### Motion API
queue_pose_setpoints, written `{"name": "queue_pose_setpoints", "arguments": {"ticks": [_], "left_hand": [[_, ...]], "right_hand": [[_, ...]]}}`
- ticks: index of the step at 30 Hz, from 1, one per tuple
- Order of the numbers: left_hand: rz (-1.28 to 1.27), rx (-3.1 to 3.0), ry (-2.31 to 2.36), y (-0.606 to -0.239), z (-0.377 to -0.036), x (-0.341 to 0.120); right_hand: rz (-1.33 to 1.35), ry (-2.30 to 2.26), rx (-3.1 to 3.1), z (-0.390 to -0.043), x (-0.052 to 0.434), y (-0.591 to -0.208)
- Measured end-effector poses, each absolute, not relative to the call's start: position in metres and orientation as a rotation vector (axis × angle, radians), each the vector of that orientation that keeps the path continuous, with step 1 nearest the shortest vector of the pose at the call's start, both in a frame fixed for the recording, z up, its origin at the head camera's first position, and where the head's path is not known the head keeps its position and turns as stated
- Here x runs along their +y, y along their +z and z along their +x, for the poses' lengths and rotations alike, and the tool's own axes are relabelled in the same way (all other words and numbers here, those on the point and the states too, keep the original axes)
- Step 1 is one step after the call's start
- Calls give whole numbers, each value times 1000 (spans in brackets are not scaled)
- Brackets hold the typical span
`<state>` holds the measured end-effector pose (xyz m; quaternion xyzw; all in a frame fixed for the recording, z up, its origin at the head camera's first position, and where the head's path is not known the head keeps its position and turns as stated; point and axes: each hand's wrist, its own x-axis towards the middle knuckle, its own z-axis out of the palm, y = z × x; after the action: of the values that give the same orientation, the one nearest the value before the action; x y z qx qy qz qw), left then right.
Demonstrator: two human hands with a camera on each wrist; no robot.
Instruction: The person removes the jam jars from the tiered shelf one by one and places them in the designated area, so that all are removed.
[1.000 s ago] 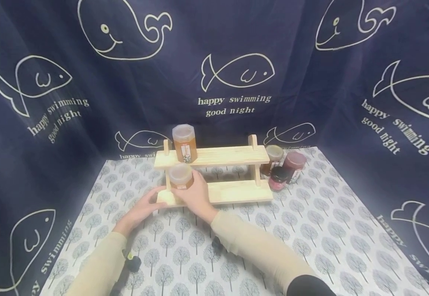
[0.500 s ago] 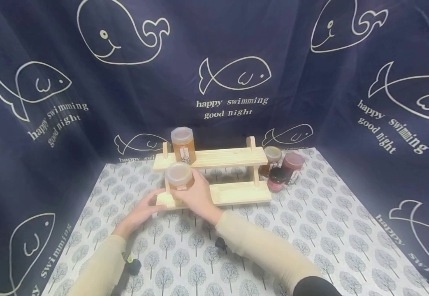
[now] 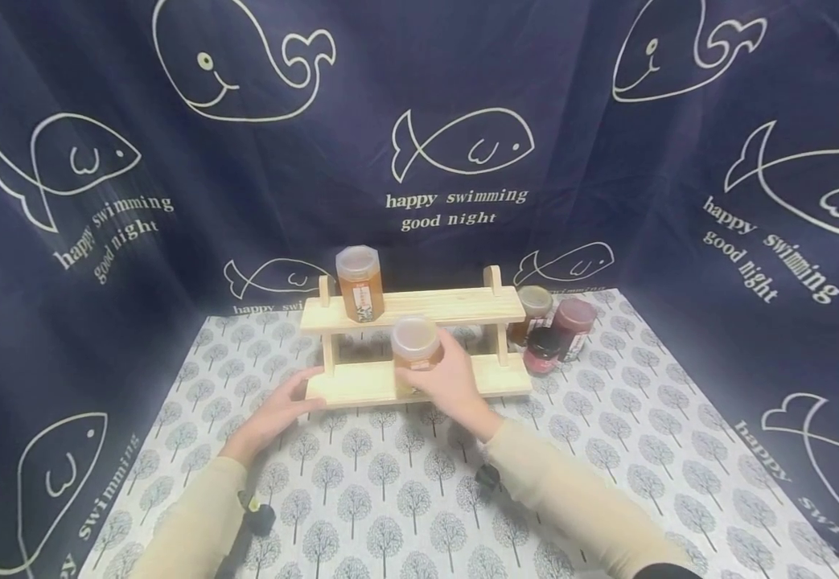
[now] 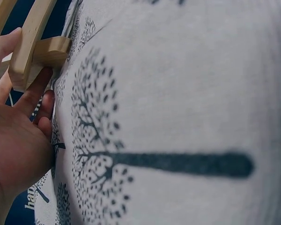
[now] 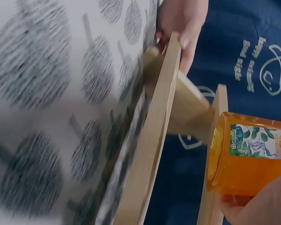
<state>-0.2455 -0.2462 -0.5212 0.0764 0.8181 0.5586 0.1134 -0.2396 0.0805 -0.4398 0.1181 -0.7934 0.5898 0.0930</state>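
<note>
My right hand grips a honey jar with a pale, clear lid, in front of the middle of a two-tier wooden shelf. In the right wrist view the amber honey jar shows its leafy label, and its base stands apart from the lower board. At the shelf's left end, my left hand holds the lower board. The left wrist view has the thumb on one side of the board and fingers on the other. Another honey jar stands on the upper tier's left.
Right of the shelf stand a brown jar, a red jar and a small dark-lidded jar, close together. A tree-print cloth covers the table. Behind hangs a dark blue curtain with fish drawings.
My right hand has carried the honey jar rightward from the shelf's left end to its middle. The left hand stays at the board's left end.
</note>
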Motion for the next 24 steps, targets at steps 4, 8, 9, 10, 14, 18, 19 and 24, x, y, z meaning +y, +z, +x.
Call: {"name": "queue_pose_setpoints", "arguments": {"ticks": [4, 8, 9, 10, 14, 18, 19, 24], "left_hand": [[223, 2386, 1655, -522, -247, -247], [218, 2376, 1654, -524, -248, -249], [216, 2381, 1648, -524, -249, -249], [221, 2386, 1637, -523, -248, -250], [214, 2410, 1606, -523, -249, -251], [212, 2423, 1590, -523, -250, -252], [213, 2423, 1590, -523, -250, -252], [211, 2418, 1608, -525, -251, -252]], "right_hand": [[301, 1727, -2369, -238, 108, -438], [266, 1687, -2376, -237, 139, -435], [254, 1682, -2377, -237, 147, -435], [238, 1665, -2385, -236, 154, -434], [194, 1631, -2418, -234, 185, -432], [197, 1623, -2433, -234, 217, -434], [198, 1620, -2441, -235, 225, -435], [133, 1558, -2496, -234, 260, -440]]}}
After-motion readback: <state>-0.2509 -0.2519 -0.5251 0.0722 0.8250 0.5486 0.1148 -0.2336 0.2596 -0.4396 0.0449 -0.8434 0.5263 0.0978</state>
